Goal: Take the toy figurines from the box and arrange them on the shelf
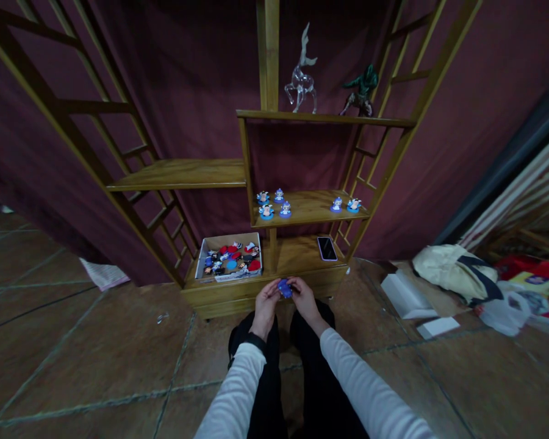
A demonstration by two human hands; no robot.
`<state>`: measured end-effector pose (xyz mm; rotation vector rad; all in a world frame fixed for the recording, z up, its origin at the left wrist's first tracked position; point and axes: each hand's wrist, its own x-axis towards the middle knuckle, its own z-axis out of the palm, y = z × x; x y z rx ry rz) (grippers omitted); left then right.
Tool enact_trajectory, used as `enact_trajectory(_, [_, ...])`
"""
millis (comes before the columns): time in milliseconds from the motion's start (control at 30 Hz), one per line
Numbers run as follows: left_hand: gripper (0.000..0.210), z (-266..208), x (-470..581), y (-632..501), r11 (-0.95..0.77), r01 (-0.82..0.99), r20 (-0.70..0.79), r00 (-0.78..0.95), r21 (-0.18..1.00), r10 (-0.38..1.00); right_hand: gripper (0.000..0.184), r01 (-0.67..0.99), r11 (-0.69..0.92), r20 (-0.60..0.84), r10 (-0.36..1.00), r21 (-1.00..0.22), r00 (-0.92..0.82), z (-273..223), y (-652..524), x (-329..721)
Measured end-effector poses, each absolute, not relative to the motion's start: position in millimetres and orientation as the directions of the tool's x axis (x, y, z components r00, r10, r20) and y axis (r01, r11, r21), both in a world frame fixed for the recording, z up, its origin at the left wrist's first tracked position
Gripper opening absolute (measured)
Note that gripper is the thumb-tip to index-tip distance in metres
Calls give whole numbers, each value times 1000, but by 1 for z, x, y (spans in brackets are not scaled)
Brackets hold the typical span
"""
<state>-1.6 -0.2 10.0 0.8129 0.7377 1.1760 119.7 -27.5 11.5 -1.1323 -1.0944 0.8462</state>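
Between my two hands is a small purple figurine (284,288), held just in front of the shelf's base. My left hand (266,303) pinches it from the left, and my right hand (304,297) grips it from the right. Beyond my hands, several small figurines (285,210) in purple and blue stand upright on the middle shelf (308,210), grouped at its left end, with a purple one (337,205) and a blue one (354,205) at its right. A shallow white box (204,261) holding a jumble of red, blue and black figurines sits at the lower left.
A phone (327,249) lies at the right of the base. Higher up stand a clear deer statue (302,79) and a green-hooded figure (362,90). White boxes (407,296), a cream bag (455,271) and a plastic bag (505,312) lie on the floor at right.
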Motion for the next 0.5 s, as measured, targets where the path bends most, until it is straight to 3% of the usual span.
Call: enact_trajectory(500, [40,10,2,5,253,-480,-148,245,840,958,24,283,181,258,929,-942,266,19,-29,119])
